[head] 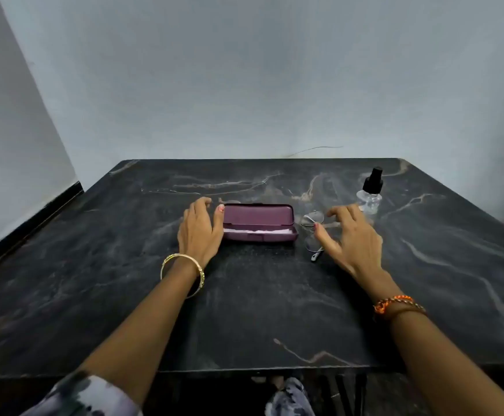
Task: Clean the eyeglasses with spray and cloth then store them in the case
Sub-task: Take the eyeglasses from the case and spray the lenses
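Observation:
A maroon glasses case [259,219] lies at the table's middle, its lid raised a little, with a pale cloth [256,231] showing in the gap. My left hand [199,229] rests at the case's left end, fingers apart, thumb against the lid corner. Thin-framed eyeglasses [313,232] lie just right of the case. My right hand [349,235] hovers over them with fingers spread and holds nothing; it hides part of the frame. A clear spray bottle [370,193] with a black nozzle stands behind my right hand.
The dark marble table [244,310] stands against a pale wall at the back. Its left edge runs beside another wall with a dark skirting [34,223]. The near table edge is just above my lap.

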The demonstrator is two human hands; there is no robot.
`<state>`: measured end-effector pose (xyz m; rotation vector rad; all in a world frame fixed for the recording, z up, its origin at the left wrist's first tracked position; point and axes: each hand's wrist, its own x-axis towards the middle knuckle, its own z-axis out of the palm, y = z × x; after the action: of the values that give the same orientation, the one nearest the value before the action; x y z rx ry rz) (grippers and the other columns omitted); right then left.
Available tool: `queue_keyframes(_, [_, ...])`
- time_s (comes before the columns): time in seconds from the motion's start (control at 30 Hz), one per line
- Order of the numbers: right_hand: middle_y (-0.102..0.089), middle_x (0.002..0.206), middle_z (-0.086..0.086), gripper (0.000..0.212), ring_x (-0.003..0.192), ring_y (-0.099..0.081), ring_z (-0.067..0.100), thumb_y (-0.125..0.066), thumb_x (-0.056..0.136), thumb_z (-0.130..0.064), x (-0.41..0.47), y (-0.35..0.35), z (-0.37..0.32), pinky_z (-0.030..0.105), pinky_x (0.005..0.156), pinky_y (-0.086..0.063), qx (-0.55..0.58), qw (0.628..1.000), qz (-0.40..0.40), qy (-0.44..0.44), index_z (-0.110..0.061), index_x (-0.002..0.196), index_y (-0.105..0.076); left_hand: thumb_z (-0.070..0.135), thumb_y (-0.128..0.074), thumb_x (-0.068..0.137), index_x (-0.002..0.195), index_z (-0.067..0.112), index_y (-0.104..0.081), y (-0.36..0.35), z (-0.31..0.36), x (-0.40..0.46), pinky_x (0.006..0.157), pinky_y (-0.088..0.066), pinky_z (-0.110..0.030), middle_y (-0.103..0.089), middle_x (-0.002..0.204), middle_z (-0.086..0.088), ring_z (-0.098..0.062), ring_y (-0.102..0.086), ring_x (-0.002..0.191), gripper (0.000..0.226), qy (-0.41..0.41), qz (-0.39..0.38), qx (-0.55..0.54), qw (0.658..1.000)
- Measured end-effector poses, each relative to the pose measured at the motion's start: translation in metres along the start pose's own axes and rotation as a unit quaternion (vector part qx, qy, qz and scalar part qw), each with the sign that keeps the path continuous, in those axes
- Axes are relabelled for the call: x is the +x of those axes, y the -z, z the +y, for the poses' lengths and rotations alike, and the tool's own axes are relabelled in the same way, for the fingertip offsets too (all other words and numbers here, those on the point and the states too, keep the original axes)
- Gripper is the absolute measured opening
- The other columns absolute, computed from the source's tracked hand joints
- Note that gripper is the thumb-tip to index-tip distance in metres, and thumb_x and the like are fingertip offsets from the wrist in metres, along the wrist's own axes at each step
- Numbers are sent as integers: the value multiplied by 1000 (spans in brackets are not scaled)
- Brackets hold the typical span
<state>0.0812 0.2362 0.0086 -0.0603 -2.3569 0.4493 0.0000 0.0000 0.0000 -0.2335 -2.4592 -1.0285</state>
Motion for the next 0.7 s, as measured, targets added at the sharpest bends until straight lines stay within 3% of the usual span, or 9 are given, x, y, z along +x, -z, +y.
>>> queue_keyframes(0.07, [-58, 94, 2, 40, 77, -54, 18, -62, 78, -48, -1, -3, 4, 26, 58, -33, 22, 998, -41, -53, -13, 97, -57, 33, -40, 93, 116, 7, -46, -2, -2, 5, 88, -38, -40, -54, 121, -13, -28, -47, 111, 35, 4, 9, -8, 1000])
queue_keyframes(0.2, [-58, 101, -4, 54, 89, -51, 11, -65, 72, -56, -2, -6, 10, 29, 70, -39, 67, 989, -107, -74, -17, 109, -56, 33, -38, 94, 114, 6, -49, -5, -10, 11, 90, -36, -37, -55, 120, -14, -28, -47, 113, 36, 37, -11, -43, 998])
queue_keyframes(0.33, [-56, 104, -6, 89, 92, -53, 14, -65, 55, -69, 1, -2, 15, 36, 82, -46, 100, 977, -152, -109, -15, 123, -49, 34, -35, 95, 118, 5, -48, -7, -15, 14, 97, -36, -39, -52, 125, -15, -27, -46, 116, 39, 52, -40, -72, 995])
queue_keyframes(0.47, [-57, 97, -4, 116, 87, -56, 15, -58, 32, -79, 3, 5, 18, 34, 83, -48, 115, 969, -195, -100, -12, 126, -46, 35, -33, 95, 120, 5, -46, -7, -13, 13, 98, -37, -41, -52, 123, -15, -27, -47, 115, 41, 35, -64, -60, 995])
queue_keyframes(0.6, [-57, 91, -3, 116, 82, -56, 14, -64, 28, -73, 2, 5, 21, 33, 80, -47, 110, 967, -208, -95, -12, 124, -43, 34, -33, 96, 119, 6, -46, -7, -12, 11, 94, -38, -40, -55, 119, -14, -28, -48, 113, 39, 29, -79, -59, 995])
queue_keyframes(0.7, [-56, 80, -5, 95, 71, -54, 11, -72, 38, -66, 2, 3, 23, 32, 72, -47, 115, 968, -200, -94, -13, 113, -47, 35, -32, 96, 121, 5, -45, -6, -12, 10, 94, -40, -42, -56, 119, -14, -28, -49, 112, 41, 18, -92, -51, 994])
